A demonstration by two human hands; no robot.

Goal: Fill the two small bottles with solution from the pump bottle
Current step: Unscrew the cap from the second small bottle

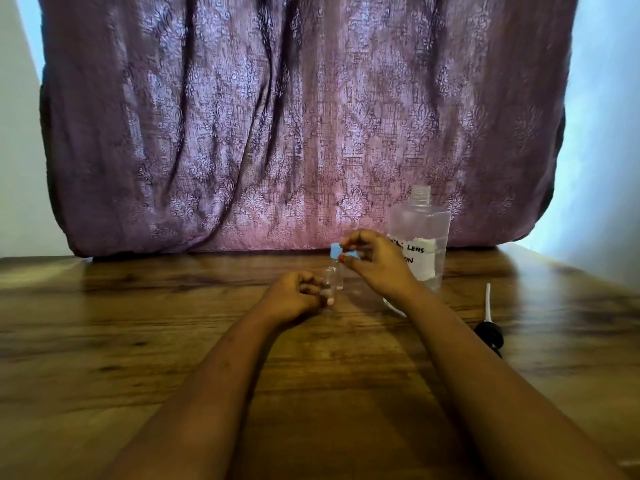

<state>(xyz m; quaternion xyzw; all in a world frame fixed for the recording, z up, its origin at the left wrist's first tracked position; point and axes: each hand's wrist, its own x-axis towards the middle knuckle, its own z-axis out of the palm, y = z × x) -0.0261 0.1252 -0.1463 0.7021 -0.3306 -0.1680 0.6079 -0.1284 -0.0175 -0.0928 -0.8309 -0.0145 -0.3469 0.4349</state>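
Clear small bottles [337,277] stand just left of uncapped pump bottle [420,233]

A home: patterned curtain [277,116] behind wooden table [138,341].

I read handwritten "LENS" on the white label [425,256] of the pump bottle [420,223], with "ON" below it; the right hand [375,265] covered the other letters.

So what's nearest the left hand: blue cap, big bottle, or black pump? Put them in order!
1. Blue cap, just beyond the left hand.
2. Big bottle, farther right, at the back.
3. Black pump, lying far right on the table.
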